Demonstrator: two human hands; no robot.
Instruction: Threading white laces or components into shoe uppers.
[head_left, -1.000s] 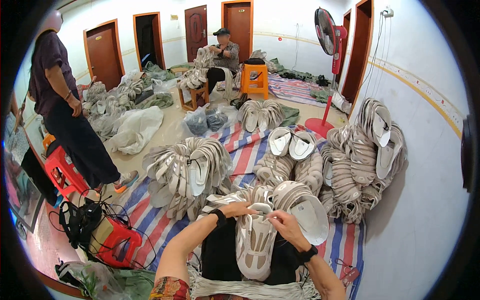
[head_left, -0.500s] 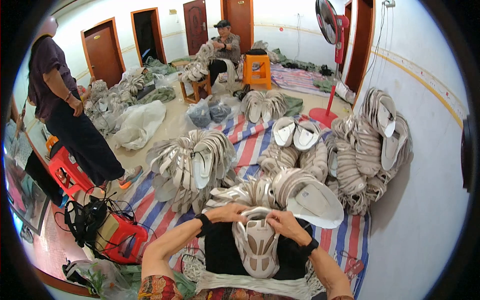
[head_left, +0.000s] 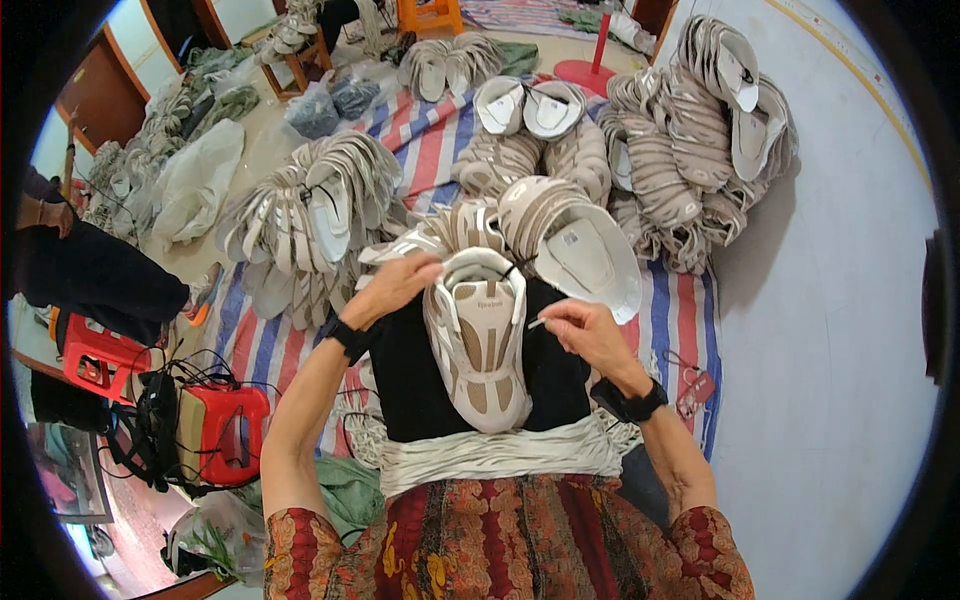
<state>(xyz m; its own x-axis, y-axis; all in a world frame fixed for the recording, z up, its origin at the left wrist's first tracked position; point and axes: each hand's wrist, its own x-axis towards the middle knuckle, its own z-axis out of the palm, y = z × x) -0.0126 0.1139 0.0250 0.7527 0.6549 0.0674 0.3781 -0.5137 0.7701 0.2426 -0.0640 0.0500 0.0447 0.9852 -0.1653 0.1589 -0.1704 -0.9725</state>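
A beige and white shoe upper (head_left: 487, 350) lies toe toward me on a black cloth (head_left: 400, 390) over my lap. My left hand (head_left: 395, 287) is at the left edge of its collar, with fingers and thumb closed there. To the right of the upper, clear of it, my right hand (head_left: 592, 335) pinches a short white tip that looks like a shoelace end (head_left: 538, 322). A thick bundle of white shoelaces (head_left: 500, 457) stretches across my lap below the toe. How much lace runs from the pinched tip cannot be made out.
Strung stacks of similar uppers stand ahead (head_left: 585, 250), at the left (head_left: 310, 210) and against the right wall (head_left: 690, 140). Striped sheeting (head_left: 650, 345) covers the floor. Red stools (head_left: 235, 435) with tangled black cables stand at left, near a person's dark-clothed legs (head_left: 90, 260).
My view has tilted down. My right hand has left the collar and moved rightward, now with a white tip in its fingers. My left hand has stayed by the collar's left side.
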